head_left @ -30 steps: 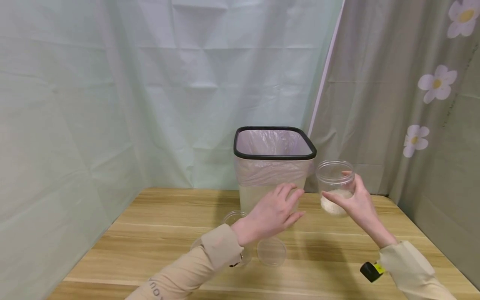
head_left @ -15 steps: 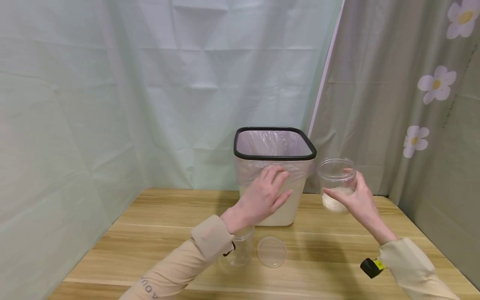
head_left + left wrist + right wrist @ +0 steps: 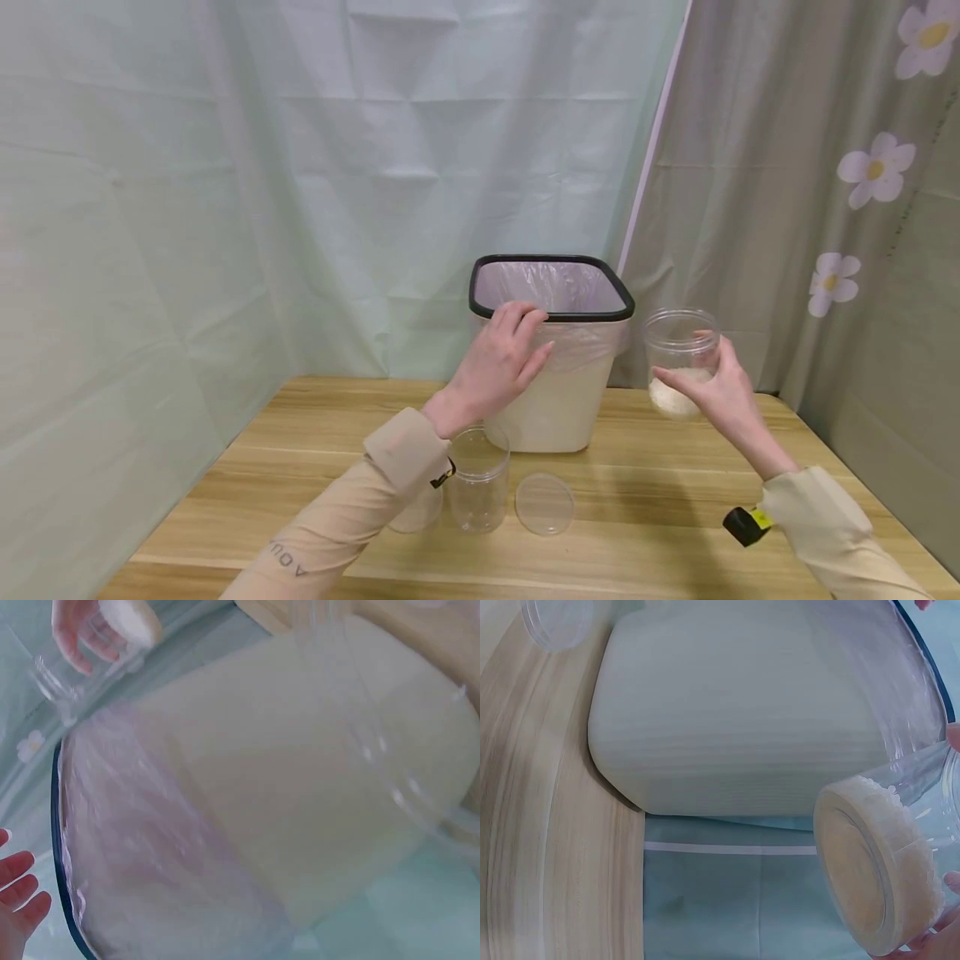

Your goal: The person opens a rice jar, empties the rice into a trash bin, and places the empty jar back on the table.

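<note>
My right hand [image 3: 723, 398] grips a clear plastic jar [image 3: 678, 354] by its side, raised off the table to the right of the bin. White grains that look like rice [image 3: 907, 870] fill the bottom of this jar, and its top has no lid. My left hand [image 3: 495, 362] holds nothing; its fingers are loosely bent in front of the bin's near rim. Beneath the left forearm, a second clear jar [image 3: 480, 496] stands upright and uncovered on the table. A cream trash bin [image 3: 558, 400] with a black rim and a thin plastic liner [image 3: 150, 817] stands between the hands.
Clear round lids lie flat beside the standing jar: one lid [image 3: 543, 504] to its right, another lid [image 3: 416, 512] to its left, partly behind the sleeve. The wooden table [image 3: 637, 550] meets curtains [image 3: 360, 208] at the back and sides.
My left hand has moved left and up from the bin's lower front to near its rim, uncovering more of the standing jar. The right hand's jar has risen slightly and shifted slightly right.
</note>
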A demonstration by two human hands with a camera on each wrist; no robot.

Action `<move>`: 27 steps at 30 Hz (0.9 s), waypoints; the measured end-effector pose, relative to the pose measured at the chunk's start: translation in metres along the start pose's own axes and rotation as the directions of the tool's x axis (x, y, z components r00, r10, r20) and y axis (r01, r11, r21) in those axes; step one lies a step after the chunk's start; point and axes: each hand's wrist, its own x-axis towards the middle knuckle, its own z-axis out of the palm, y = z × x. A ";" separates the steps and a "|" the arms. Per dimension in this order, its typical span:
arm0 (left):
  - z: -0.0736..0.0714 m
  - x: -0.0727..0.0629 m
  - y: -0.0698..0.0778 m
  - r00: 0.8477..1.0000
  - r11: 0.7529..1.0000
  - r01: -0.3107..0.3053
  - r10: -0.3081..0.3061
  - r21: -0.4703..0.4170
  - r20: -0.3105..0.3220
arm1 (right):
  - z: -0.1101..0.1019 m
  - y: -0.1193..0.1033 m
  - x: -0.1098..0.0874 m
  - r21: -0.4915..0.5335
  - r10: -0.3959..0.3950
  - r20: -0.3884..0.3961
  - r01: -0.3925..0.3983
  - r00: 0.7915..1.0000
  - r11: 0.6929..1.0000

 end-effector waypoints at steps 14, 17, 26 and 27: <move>-0.012 0.013 -0.045 0.982 0.981 0.191 -0.190 0.027 -0.013 | -0.001 0.002 0.003 -0.015 0.017 0.018 -0.017 1.000 1.000; -0.014 0.016 -0.051 0.964 0.965 0.263 -0.263 0.018 0.026 | -0.001 0.002 0.004 -0.014 0.014 0.019 -0.014 1.000 1.000; -0.014 0.031 -0.071 0.829 0.857 0.515 -0.507 0.031 0.235 | -0.002 0.001 0.005 -0.012 0.017 0.026 -0.016 1.000 1.000; -0.014 0.034 -0.073 0.800 0.835 0.549 -0.537 0.035 0.266 | -0.002 0.001 0.005 -0.013 0.018 0.025 -0.017 1.000 1.000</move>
